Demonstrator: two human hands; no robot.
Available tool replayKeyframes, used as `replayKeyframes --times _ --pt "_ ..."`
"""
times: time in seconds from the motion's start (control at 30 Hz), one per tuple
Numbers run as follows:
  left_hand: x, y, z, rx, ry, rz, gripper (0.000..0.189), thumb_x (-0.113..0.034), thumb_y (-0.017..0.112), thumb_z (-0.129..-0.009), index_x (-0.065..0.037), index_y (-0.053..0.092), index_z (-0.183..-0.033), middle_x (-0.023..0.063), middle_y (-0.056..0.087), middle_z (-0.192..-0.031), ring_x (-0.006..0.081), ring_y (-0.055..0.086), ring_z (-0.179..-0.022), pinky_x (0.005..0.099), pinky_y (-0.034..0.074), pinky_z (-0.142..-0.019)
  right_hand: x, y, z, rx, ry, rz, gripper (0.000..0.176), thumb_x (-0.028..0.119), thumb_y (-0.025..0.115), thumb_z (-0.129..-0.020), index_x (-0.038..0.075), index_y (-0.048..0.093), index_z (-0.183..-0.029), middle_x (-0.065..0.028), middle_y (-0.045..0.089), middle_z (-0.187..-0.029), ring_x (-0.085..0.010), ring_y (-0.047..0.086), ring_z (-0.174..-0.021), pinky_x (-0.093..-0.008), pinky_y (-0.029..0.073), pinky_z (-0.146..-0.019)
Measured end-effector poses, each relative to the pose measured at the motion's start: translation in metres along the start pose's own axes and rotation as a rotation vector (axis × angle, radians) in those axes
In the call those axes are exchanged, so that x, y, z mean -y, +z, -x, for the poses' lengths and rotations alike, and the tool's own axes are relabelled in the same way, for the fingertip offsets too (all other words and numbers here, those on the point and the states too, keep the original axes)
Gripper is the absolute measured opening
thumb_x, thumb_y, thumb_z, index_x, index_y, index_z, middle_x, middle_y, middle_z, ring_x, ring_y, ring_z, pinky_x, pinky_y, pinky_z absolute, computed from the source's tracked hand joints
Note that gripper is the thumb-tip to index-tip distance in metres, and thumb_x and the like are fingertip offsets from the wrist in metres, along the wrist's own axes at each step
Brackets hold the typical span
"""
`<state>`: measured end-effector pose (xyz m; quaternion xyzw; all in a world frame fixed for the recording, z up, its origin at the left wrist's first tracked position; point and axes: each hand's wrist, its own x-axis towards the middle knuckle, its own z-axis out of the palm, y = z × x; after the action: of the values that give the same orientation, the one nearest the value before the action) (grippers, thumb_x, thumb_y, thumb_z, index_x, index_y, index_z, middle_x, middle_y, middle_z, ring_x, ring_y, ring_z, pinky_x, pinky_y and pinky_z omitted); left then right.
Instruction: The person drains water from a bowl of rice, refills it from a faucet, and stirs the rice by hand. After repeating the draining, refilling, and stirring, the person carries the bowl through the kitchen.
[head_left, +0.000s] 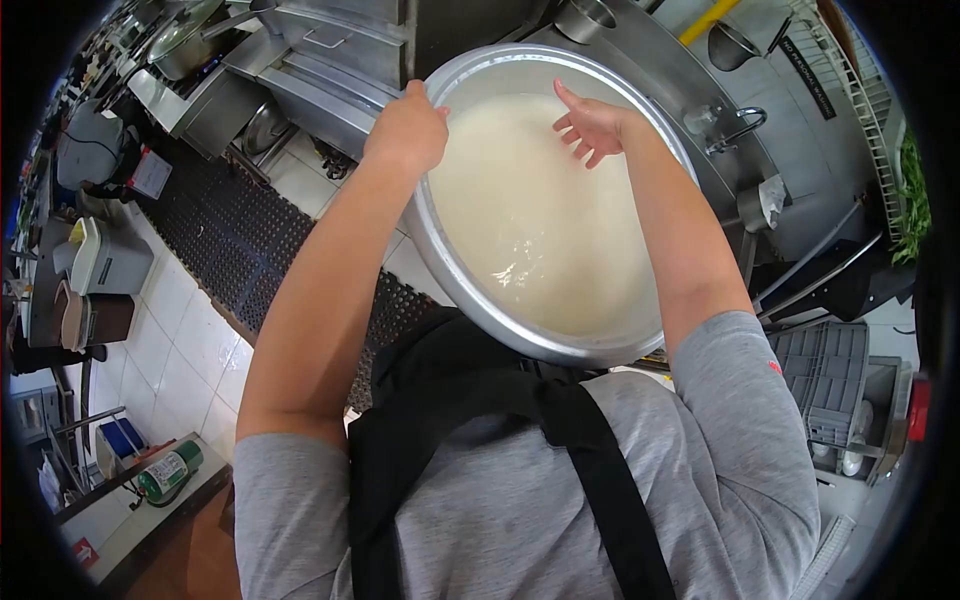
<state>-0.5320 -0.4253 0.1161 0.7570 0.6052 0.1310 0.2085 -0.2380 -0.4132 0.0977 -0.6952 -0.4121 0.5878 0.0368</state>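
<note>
A large round metal pot (560, 349) holds cloudy whitish liquid (545, 235), and its near rim is close against my apron. My left hand (408, 132) is closed over the pot's rim on the left side. Above the liquid, toward the right side of the pot, my right hand (596, 126) is open with its thumb up and fingers spread, holding nothing. Light glints on the liquid's surface, which hides whatever lies beneath.
Beyond the pot are a steel sink counter with a faucet (738, 128) and a small metal pot (585, 18). A strainer (732, 46) hangs on the wall. Steel drawers (330, 75) stand at the left, above a black rubber mat (235, 220). Grey crates (820, 380) are at the right.
</note>
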Motion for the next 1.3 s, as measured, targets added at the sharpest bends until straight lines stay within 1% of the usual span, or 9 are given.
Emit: replayKeyframes --times 0.27,0.37,0.43,0.7,0.87,1.03,1.13,1.2,1.3 --pt "0.001 0.002 0.002 -0.027 0.016 0.021 0.049 -0.031 0.05 -0.098 0.006 0.042 -0.129 0.0327 0.063 -0.108 0.0461 0.062 -0.104 0.0506 0.049 -0.091 -0.002 0.004 -0.008 -0.026 0.026 -0.003 0.123 0.093 0.016 -0.074 0.0 0.01 -0.154 -0.0288 0.004 -0.158 -0.0492 0.022 -0.142 -0.063 0.018 -0.112" --pt "0.0 -0.001 0.003 0.024 -0.012 -0.025 0.046 -0.031 0.048 -0.099 0.003 0.039 -0.13 0.0294 0.062 -0.114 0.0422 0.061 -0.108 0.0488 0.05 -0.092 -0.003 0.009 0.009 -0.036 -0.015 0.017 0.12 0.092 0.015 -0.075 0.002 0.012 -0.154 -0.0275 0.006 -0.158 -0.0493 0.021 -0.142 -0.0636 0.016 -0.113" --pt "0.002 0.0 0.002 0.008 0.008 -0.023 0.046 -0.031 0.048 -0.099 0.004 0.04 -0.129 0.0298 0.062 -0.114 0.0425 0.061 -0.108 0.049 0.05 -0.092 -0.009 0.016 0.033 0.072 -0.111 0.019 0.119 0.093 0.013 -0.075 0.005 0.012 -0.154 -0.0259 0.01 -0.158 -0.05 0.019 -0.142 -0.0649 0.015 -0.113" --pt "0.002 0.002 -0.002 -0.002 0.02 -0.014 0.047 -0.03 0.049 -0.099 0.006 0.041 -0.127 0.0306 0.062 -0.114 0.0433 0.061 -0.109 0.05 0.05 -0.092 -0.105 0.105 0.115 0.21 0.155 -0.241 0.121 0.093 0.015 -0.074 0.002 0.008 -0.154 -0.0288 0.006 -0.158 -0.0525 0.009 -0.143 -0.066 0.007 -0.112" --pt "0.0 0.0 0.002 0.006 0.019 -0.031 0.046 -0.03 0.049 -0.099 0.006 0.041 -0.128 0.0302 0.061 -0.115 0.0433 0.061 -0.109 0.0499 0.05 -0.092 -0.116 0.116 0.116 0.162 0.135 -0.339 0.123 0.093 0.017 -0.074 0.0 0.005 -0.154 -0.0303 0.002 -0.157 -0.0534 0.003 -0.143 -0.0668 0.004 -0.112" --pt "-0.001 0.001 0.001 0.018 -0.005 -0.025 0.045 -0.029 0.049 -0.099 0.004 0.041 -0.128 0.0282 0.061 -0.117 0.042 0.06 -0.112 0.0494 0.049 -0.094 -0.117 0.091 0.124 0.204 0.114 -0.346 0.124 0.093 0.019 -0.073 0.0 0.004 -0.153 -0.0293 0.002 -0.158 -0.0538 0.005 -0.143 -0.0674 0.004 -0.111" --pt "0.003 0.005 -0.002 -0.003 0.012 -0.022 0.045 -0.028 0.049 -0.099 0.004 0.041 -0.128 0.0282 0.061 -0.117 0.0422 0.06 -0.112 0.0495 0.048 -0.095 -0.125 0.042 0.115 0.089 0.049 -0.39 0.125 0.094 0.021 -0.073 -0.001 0.003 -0.153 -0.0285 0.003 -0.158 -0.0538 0.008 -0.143 -0.0685 0.004 -0.111" --pt "0.0 0.002 0.001 0.0 0.016 -0.022 0.045 -0.028 0.049 -0.099 0.005 0.041 -0.128 0.0285 0.061 -0.117 0.0423 0.06 -0.112 0.0494 0.049 -0.094 -0.138 0.013 0.097 -0.103 0.087 -0.533 0.125 0.094 0.023 -0.073 0.0 0.002 -0.153 -0.0276 0.002 -0.159 -0.0536 0.01 -0.143 -0.0691 0.004 -0.11" --pt "0.0 0.0 0.003 0.0 0.015 -0.021 0.045 -0.028 0.049 -0.099 0.005 0.041 -0.128 0.029 0.061 -0.116 0.0424 0.06 -0.112 0.0494 0.049 -0.094 -0.146 0.004 0.076 -0.168 0.166 -0.551 0.124 0.093 0.024 -0.074 0.0 0.0 -0.153 -0.0274 0.0 -0.159 -0.0532 0.009 -0.143 -0.0698 0.003 -0.11"
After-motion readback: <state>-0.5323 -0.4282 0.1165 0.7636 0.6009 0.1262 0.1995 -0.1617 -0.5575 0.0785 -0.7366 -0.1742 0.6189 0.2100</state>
